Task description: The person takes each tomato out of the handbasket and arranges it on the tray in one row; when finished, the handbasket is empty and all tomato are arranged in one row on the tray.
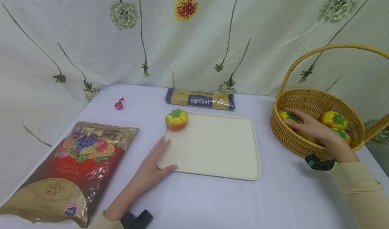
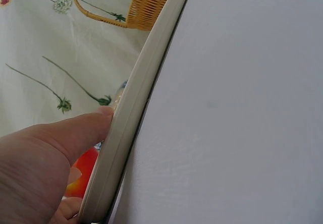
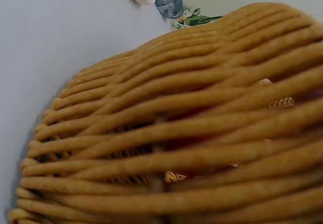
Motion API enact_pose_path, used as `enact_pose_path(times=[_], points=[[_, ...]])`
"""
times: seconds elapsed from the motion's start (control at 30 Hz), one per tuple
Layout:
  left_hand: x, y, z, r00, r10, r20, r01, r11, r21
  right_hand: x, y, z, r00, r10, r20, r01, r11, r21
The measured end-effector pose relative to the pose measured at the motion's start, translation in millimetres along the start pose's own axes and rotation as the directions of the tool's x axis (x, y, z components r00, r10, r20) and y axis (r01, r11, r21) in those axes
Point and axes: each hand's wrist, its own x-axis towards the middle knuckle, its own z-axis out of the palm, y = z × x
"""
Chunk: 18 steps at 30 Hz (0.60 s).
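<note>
My left hand (image 1: 152, 166) rests at the left edge of a cream tray (image 1: 212, 148), fingers spread along its rim and thumb on its near corner. In the left wrist view the thumb (image 2: 86, 133) touches the tray's rim (image 2: 133, 103). A yellow-red persimmon (image 1: 177, 119) with a green calyx sits in the tray's far left corner. My right hand (image 1: 313, 126) reaches into a wicker basket (image 1: 288, 141) and grips a persimmon (image 1: 285, 116) at its left side. Two more persimmons (image 1: 333, 120) lie right of that hand. In the right wrist view the basket's weave (image 3: 176, 133) hides the hand.
A spaghetti pack (image 1: 200, 99) lies behind the tray. On the left is a large mixed fruit candy bag (image 1: 76, 168), with a wrapped lollipop (image 1: 119, 104) beyond it. The basket's tall handle (image 1: 334, 46) arches above the right arm. A floral curtain (image 1: 188, 46) hangs behind the table.
</note>
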Motion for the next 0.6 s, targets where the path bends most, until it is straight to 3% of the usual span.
enact_pose_path(times=[0.6], points=[[0.5, -0.5, 0.0, 1.0, 0.011, 0.005, -0.011, 1.0, -0.001, 2.4, 9.2, 2.8, 0.998, -0.056, 0.026, 0.057, 0.997, -0.055]])
